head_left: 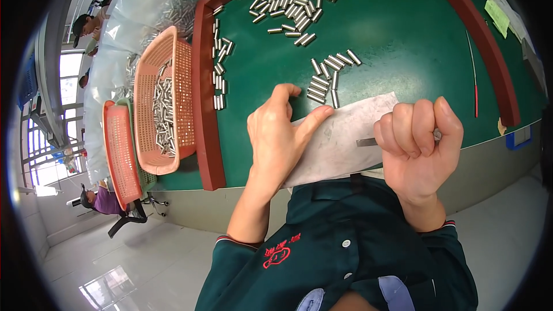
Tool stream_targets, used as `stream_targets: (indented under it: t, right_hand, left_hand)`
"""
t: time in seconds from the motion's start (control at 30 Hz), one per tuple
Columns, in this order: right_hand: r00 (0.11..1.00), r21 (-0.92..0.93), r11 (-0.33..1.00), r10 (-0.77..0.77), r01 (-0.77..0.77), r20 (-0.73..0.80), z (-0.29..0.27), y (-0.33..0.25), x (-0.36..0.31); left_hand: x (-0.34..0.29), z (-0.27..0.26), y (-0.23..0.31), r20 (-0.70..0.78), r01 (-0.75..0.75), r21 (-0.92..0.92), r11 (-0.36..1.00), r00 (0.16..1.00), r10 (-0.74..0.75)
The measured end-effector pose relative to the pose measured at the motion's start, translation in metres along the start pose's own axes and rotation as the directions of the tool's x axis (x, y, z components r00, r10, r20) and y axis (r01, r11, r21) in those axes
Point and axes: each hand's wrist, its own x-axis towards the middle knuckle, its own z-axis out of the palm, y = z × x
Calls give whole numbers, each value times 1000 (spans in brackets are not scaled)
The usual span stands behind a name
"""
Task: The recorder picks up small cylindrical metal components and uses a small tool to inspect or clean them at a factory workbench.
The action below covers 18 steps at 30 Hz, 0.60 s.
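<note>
My left hand (271, 126) is over the green tabletop, its fingers curled and its thumb stretched apart; no object shows in it. Just beyond its fingertips lies a small group of shiny metal pins (318, 86), some in a neat row and others fanned out. My right hand (416, 144) is closed in a fist around a thin, flat metal tool (366, 143), whose grey tip juts out to the left; the fingers hide most of it. Beneath both hands a greyish, stained sheet (337, 141) lies at the table's near edge.
A large heap of metal pins (294, 6) covers the far tabletop. Red-brown rails (206, 103) border the table. To the left are an orange basket of pins (183, 75), a pink basket (118, 155) and plastic bags (144, 11). A thin red-handled rod (476, 101) lies right.
</note>
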Motion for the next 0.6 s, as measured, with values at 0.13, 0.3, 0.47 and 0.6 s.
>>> stream_targets:
  t: [0.13,0.3,0.47,0.6]
  right_hand:
    - [1000,0,1000,4,-4,-1,0,-1,-1]
    - [1000,-18,1000,-7,7,13,-2,-1,2]
    - [1000,-5,1000,19,-19,-12,7,7,8]
    - [999,-14,999,47,-47,-15,14,20,17]
  left_hand:
    - [3,10,-1,-34,-6,33,999,999,7]
    - [1,0,-4,12,3,-121,993,1000,-1]
    - [-16,-23,-8,346,-11,-245,969,933,98]
    - [-23,-19,-12,299,0,-291,957,950,91]
